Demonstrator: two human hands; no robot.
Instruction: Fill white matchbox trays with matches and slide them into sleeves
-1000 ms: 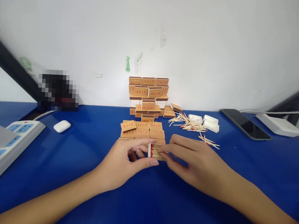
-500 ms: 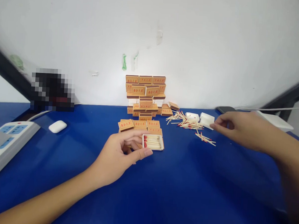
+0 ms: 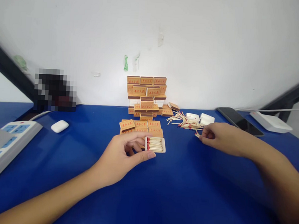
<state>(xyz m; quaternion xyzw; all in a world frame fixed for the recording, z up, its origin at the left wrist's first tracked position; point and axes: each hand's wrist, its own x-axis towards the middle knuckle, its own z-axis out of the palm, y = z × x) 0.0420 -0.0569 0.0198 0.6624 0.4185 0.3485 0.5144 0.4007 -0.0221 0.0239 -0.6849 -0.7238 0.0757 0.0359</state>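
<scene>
My left hand (image 3: pixel 120 157) is closed around a white matchbox tray (image 3: pixel 165 145) full of red-tipped matches, thumb along its near side. The tray hangs above the blue table, just in front of a low group of orange matchboxes (image 3: pixel 141 124). To the right, my right hand (image 3: pixel 220 137) is low at the table with thumb and fingers pinched on a few matches (image 3: pixel 197 135); the hand covers most of that small bunch. Just behind it lies a larger loose heap of matches (image 3: pixel 189 123).
Against the wall rises a stack of matchboxes (image 3: pixel 147 91). Two white trays (image 3: pixel 207 119) lie beside the heap. At right are a phone (image 3: pixel 235 120) and a white device (image 3: pixel 270 121). A white earbud case (image 3: pixel 60 126) and a power strip (image 3: pixel 18 135) are at left.
My right hand has moved left and down from beside the white trays to the small bunch of matches, uncovering the phone. My left hand still holds the tray, almost unmoved.
</scene>
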